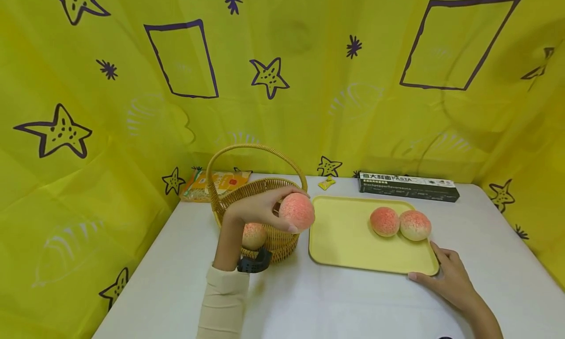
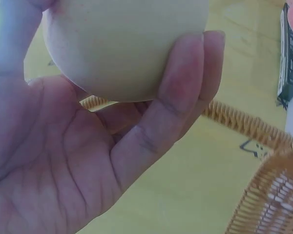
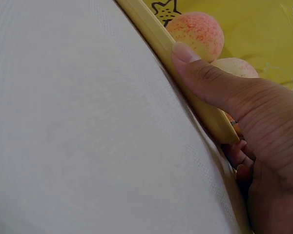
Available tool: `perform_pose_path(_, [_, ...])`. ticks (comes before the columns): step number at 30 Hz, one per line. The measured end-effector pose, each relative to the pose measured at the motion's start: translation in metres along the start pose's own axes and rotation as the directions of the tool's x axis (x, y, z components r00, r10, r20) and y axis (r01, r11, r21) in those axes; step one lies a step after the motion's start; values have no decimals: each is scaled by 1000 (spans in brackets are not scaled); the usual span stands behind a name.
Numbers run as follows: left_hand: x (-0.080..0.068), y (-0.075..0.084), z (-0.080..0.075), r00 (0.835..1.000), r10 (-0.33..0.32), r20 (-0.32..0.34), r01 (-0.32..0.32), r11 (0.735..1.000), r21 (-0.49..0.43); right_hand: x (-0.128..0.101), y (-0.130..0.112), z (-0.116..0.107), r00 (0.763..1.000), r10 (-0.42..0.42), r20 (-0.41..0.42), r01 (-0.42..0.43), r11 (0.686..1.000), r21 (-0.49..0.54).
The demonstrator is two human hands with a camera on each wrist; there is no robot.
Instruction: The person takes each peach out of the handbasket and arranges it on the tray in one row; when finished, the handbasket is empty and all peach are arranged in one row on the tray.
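Observation:
My left hand [image 1: 260, 209] holds a pink peach [image 1: 297, 212] above the right side of a wicker basket [image 1: 275, 241]. In the left wrist view the fingers [image 2: 183, 73] curl round the peach's pale side [image 2: 122, 48]. Another peach [image 1: 253, 236] shows in the basket, partly hidden by the left arm. My right hand [image 1: 452, 280] grips the near right corner of a yellow tray [image 1: 340, 236]; its thumb [image 3: 205, 78] lies on the rim in the right wrist view. Two peaches, one redder [image 1: 385, 221] and one paler [image 1: 415, 225], sit side by side on the tray's right part.
Behind the tray lies a dark pasta box [image 1: 408, 187]. A small yellow packet [image 1: 326, 183] is near the white table's [image 1: 176, 290] back edge. An orange food bag [image 1: 225, 181] lies behind the basket, whose tall handle [image 1: 256, 146] arches upward. Yellow patterned cloth [image 1: 309, 108] surrounds the table.

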State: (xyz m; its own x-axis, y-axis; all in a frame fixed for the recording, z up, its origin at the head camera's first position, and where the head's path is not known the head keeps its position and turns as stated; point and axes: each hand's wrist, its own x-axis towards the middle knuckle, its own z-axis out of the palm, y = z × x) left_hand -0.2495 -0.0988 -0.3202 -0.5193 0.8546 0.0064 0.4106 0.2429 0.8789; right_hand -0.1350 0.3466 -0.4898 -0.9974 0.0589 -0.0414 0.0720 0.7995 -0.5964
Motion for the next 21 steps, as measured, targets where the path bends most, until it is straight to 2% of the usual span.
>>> perform_pose_path(5, [8, 7, 9, 1000, 25, 9, -25, 998, 59, 0, 0, 0, 1000, 6, 3, -6, 1000, -4])
perform_pose_path(10, [19, 13, 20, 999, 26, 39, -29, 998, 57, 0, 1, 0, 1000, -10, -6, 10, 1000, -6])
perform_pose_path(16, [35, 15, 36, 1000, 6, 31, -7, 1000, 19, -1, 2, 0, 1000, -20, -16, 20, 1000, -9])
perform_pose_path(21, [49, 12, 49, 1000, -15, 5, 15, 997, -75, -1, 1, 0, 1000, -22, -18, 22, 1000, -7])
